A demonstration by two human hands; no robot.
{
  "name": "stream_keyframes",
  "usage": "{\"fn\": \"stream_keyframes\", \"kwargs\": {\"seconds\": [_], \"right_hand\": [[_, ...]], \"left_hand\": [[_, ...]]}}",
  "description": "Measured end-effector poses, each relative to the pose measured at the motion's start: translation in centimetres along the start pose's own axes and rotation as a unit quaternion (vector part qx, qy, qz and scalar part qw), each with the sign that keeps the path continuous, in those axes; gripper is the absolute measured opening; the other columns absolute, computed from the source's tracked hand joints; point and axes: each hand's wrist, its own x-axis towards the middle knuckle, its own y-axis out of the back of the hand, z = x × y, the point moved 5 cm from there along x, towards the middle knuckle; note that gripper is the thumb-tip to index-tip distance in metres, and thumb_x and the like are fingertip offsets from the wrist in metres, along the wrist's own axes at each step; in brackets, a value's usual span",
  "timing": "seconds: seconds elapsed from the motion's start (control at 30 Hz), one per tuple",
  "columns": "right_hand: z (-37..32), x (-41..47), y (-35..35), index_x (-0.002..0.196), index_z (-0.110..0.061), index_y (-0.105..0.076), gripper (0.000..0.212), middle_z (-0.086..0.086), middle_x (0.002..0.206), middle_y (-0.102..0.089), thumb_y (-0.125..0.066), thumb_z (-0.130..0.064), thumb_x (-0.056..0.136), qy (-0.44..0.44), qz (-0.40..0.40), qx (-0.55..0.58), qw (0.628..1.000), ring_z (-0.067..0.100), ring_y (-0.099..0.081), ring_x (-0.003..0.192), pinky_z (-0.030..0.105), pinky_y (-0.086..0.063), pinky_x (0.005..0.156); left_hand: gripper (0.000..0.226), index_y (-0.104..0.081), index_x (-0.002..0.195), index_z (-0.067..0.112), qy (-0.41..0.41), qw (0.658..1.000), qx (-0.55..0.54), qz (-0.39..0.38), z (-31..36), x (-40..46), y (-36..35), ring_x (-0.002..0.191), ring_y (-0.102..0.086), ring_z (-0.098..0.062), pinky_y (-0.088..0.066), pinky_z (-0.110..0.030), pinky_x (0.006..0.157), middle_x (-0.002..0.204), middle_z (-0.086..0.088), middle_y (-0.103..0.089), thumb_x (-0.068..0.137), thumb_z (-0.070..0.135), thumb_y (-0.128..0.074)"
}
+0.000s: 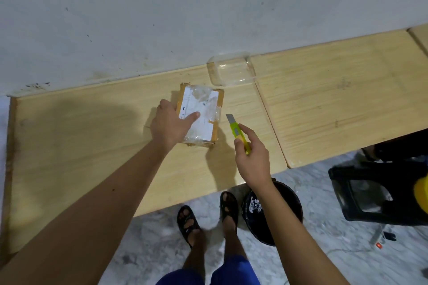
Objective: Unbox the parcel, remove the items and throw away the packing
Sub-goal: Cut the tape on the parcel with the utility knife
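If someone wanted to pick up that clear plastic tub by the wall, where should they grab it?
Probably from above, pinching one long side wall of the clear tub. It sits open side up against the wall, so the near rim is free, and its rounded corners would likely slip.

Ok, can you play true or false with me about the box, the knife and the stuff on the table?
1. The left hand rests on the parcel. True.
2. The parcel is already cut open. False: it is taped shut, its label facing up.
3. The right hand holds a yellow-green utility knife with its blade out. True.
4. The blade is touching the parcel. False: it is off to the parcel's right, clear of it.
5. The clear plastic container sits on the floor. False: it sits on the wooden table, by the wall.
6. A black bucket stands on the floor near the person's feet. True.
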Motion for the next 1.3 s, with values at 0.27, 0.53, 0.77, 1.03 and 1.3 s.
{"fn": "stream_keyframes", "kwargs": {"seconds": [0.27, 0.53, 0.77, 1.03, 1.3], "right_hand": [[-0.3, 1.3, -2.1, 0.142, -0.036, -0.054, 0.038, -0.013, 0.079, -0.068, -0.048, -0.028, 0.105, -0.003, 0.001, 0.039, 0.999, 0.006, -0.053, 0.054, 0.033, -0.051, 0.062], [-0.3, 2.7, -2.4, 0.144, -0.031, -0.054, 0.04, -0.01, 0.058, -0.056, -0.047, -0.024, 0.105, -0.007, -0.003, 0.017, 1.0, 0.005, -0.05, 0.048, 0.022, -0.038, 0.053], [-0.4, 3.0, -2.4, 0.144, -0.03, -0.055, 0.04, -0.01, 0.059, -0.057, -0.048, -0.023, 0.105, 0.003, -0.002, 0.028, 1.0, 0.006, -0.048, 0.047, 0.024, -0.042, 0.054], [-0.3, 2.7, -2.3, 0.145, -0.029, -0.054, 0.04, -0.013, 0.064, -0.057, -0.048, -0.021, 0.106, 0.006, -0.012, 0.033, 0.999, 0.003, -0.05, 0.048, 0.014, -0.039, 0.052], [-0.4, 2.4, -1.5, 0.144, -0.03, -0.056, 0.04, -0.013, 0.072, -0.062, -0.048, -0.021, 0.105, 0.006, -0.035, 0.023, 0.999, 0.004, -0.05, 0.051, 0.018, -0.042, 0.055]], "left_hand": [[0.076, -0.056, 0.119, 0.011, -0.014, 0.999, -0.009, -0.034, 0.4, 0.1, -0.1, 0.097, -0.067, -0.023, -0.047, -0.034, 0.074, 0.107, 0.0, -0.068, 0.073, 0.066, -0.081], [0.084, -0.059, 0.125, 0.019, -0.082, 0.993, 0.066, -0.056, 0.8, 0.3, -0.3, 0.109, -0.065, -0.026, -0.049, -0.037, 0.084, 0.116, -0.001, -0.066, 0.072, 0.084, -0.063], [0.104, -0.014, 0.165, 0.026, -0.206, 0.974, 0.073, -0.06, 2.2, 0.2, 0.1, 0.148, -0.04, -0.021, -0.043, -0.045, 0.113, 0.168, 0.004, -0.025, 0.086, 0.059, -0.072], [0.115, -0.007, 0.166, 0.022, -0.221, 0.957, 0.133, -0.133, 2.9, 2.3, 0.0, 0.156, -0.028, -0.02, -0.038, -0.047, 0.118, 0.173, 0.016, 0.004, 0.082, 0.069, -0.069], [0.112, -0.024, 0.161, 0.014, -0.231, 0.961, 0.086, -0.123, 3.2, 2.5, 0.1, 0.146, -0.042, -0.025, -0.036, -0.043, 0.116, 0.169, 0.006, -0.016, 0.077, 0.056, -0.084]]}}
